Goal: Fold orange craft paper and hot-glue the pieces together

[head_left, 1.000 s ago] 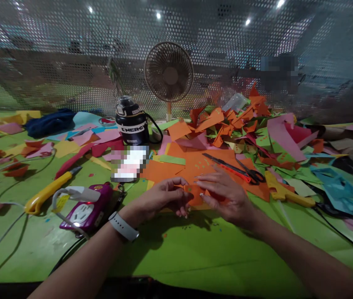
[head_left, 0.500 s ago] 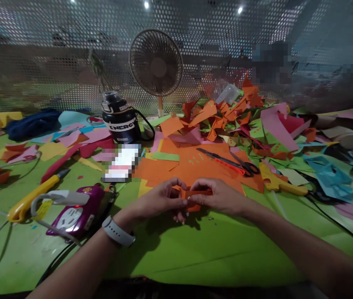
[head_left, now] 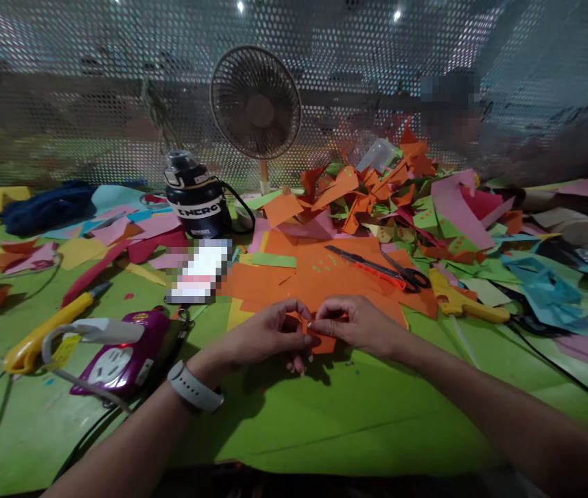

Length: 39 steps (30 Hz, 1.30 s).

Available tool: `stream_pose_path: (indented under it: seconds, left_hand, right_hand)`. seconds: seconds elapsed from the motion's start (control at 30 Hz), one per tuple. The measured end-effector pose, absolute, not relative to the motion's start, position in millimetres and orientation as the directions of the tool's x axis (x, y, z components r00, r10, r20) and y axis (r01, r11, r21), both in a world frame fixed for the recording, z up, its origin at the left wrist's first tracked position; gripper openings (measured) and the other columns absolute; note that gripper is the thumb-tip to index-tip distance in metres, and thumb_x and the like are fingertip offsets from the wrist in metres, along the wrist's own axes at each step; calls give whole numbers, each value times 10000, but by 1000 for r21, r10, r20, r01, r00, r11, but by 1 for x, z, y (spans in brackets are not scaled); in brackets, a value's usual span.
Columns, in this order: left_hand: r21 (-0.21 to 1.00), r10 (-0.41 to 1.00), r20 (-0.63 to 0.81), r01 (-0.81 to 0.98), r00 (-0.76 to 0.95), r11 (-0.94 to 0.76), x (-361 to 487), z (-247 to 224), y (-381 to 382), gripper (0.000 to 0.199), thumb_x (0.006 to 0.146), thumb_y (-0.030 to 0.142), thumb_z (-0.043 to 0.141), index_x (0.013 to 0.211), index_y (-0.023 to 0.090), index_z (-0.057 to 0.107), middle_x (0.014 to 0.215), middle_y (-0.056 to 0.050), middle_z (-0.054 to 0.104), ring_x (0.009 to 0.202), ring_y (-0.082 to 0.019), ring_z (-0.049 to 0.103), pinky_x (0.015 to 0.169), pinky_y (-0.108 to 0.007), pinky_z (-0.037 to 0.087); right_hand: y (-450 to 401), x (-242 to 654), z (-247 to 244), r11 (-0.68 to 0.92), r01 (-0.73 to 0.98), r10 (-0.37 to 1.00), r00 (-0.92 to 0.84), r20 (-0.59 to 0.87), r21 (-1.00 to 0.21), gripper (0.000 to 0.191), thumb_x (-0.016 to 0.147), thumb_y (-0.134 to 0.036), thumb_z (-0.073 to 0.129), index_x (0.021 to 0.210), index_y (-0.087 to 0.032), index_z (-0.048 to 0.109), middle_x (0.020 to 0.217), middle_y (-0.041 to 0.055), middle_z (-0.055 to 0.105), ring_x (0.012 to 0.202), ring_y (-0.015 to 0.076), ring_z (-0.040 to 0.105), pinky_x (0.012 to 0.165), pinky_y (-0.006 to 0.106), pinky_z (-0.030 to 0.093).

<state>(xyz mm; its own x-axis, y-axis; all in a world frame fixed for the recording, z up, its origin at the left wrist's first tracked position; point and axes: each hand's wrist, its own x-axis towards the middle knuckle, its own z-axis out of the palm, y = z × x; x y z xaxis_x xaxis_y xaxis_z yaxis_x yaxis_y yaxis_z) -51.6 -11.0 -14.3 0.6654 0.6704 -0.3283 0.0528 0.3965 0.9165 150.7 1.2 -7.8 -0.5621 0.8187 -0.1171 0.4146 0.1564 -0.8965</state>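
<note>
Both my hands are at the slip, a piece of orange paper (head_left: 324, 344), low over the green tabletop (head_left: 346, 422), at the near edge of the orange sheets (head_left: 301, 285). My left hand (head_left: 276, 335) pinches it from one side, thumb against curled fingers; my right hand (head_left: 361, 326) pinches it from the other, its fingertips meeting the left ones. Each grip is closed on the paper — my fingers hide most of it, so I cannot tell how it is folded. A pale band (head_left: 195, 387) circles my left wrist.

Just beyond my hands, a green strip (head_left: 273, 260) lies across the sheets. The knife (head_left: 366, 267) and scissors (head_left: 414, 278) rest on their right part, close together, and the yellow glue gun (head_left: 463, 299) lies to the right of them. On my left are the phone (head_left: 200, 271), the purple power strip (head_left: 125, 353) and a yellow-handled tool (head_left: 55, 328). Farther back stand the flask (head_left: 198, 207) and the fan (head_left: 256, 104) — a heap of orange and green scraps (head_left: 371, 194) lies to their right.
</note>
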Motion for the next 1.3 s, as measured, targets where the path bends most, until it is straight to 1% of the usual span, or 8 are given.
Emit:
stream_pose_path:
  seconds: [0.13, 0.2, 0.33, 0.4, 0.47, 0.67, 1.0, 1.3]
  left_hand:
    - [914, 682, -336, 52, 650, 402, -52, -14, -11, 356, 760, 386, 732, 898, 196, 464, 673, 15, 681, 513, -121, 657, 510, -224, 506]
    - [909, 681, -345, 49, 646, 414, -52, -14, -11, 373, 750, 394, 738, 909, 199, 463, 660, 14, 683, 508, -130, 661, 498, -225, 504]
    - [902, 704, -363, 41, 610, 429, -52, -13, -11, 360, 773, 405, 712, 927, 203, 457, 677, -12, 704, 501, -126, 659, 460, -193, 464]
    - [904, 720, -361, 31, 593, 427, -52, -13, -12, 364, 773, 403, 714, 939, 208, 454, 678, -8, 704, 500, -125, 658, 454, -187, 453]
    - [906, 727, -361, 35, 584, 422, -51, -14, -12, 371, 769, 402, 719, 943, 211, 453, 679, -4, 703, 503, -127, 659, 467, -197, 463]
    - [916, 724, -344, 43, 598, 399, -50, -19, -11, 388, 762, 426, 717, 938, 214, 444, 693, -5, 703, 524, -141, 668, 522, -245, 509]
    - [914, 702, -326, 21, 634, 405, -48, -20, -12, 365, 774, 425, 709, 905, 208, 447, 693, 6, 692, 535, -133, 672, 523, -235, 518]
    - [915, 719, -340, 38, 606, 401, -48, -19, -12, 331, 796, 408, 691, 908, 205, 455, 706, -6, 689, 559, -148, 682, 542, -250, 527]
  right_hand:
    - [3, 150, -4, 163, 460, 825, -549, -136, -873, 342, 842, -479, 590, 756, -154, 654, 657, -16, 558, 614, 114, 478, 564, 240, 359]
    - [4, 151, -2, 173, 490, 829, -541, -143, -855, 335, 861, -453, 564, 752, -151, 662, 650, -11, 567, 607, 117, 480, 557, 243, 358]
    - [4, 154, 3, 166, 480, 835, -533, -136, -861, 197, 869, -306, 557, 887, -159, 688, 841, 29, 683, 751, 143, 586, 680, 260, 439]
    - [4, 156, 5, 151, 481, 839, -524, -145, -864, 182, 863, -264, 560, 937, -156, 685, 926, 47, 701, 819, 153, 612, 737, 272, 458]
    - [5, 157, 6, 143, 490, 840, -519, -157, -860, 177, 858, -250, 568, 942, -150, 686, 945, 55, 704, 839, 156, 621, 753, 278, 466]
    - [6, 157, 4, 135, 466, 837, -527, -152, -874, 152, 832, -252, 603, 894, -143, 689, 843, 38, 690, 758, 142, 605, 714, 277, 463]
    - [6, 158, 0, 62, 410, 836, -519, -177, -910, 147, 801, -268, 632, 844, -133, 672, 742, 6, 630, 663, 113, 547, 634, 247, 424]
    - [6, 157, -3, 69, 391, 848, -507, -152, -918, 156, 795, -291, 640, 833, -145, 678, 759, 14, 651, 678, 121, 568, 642, 254, 438]
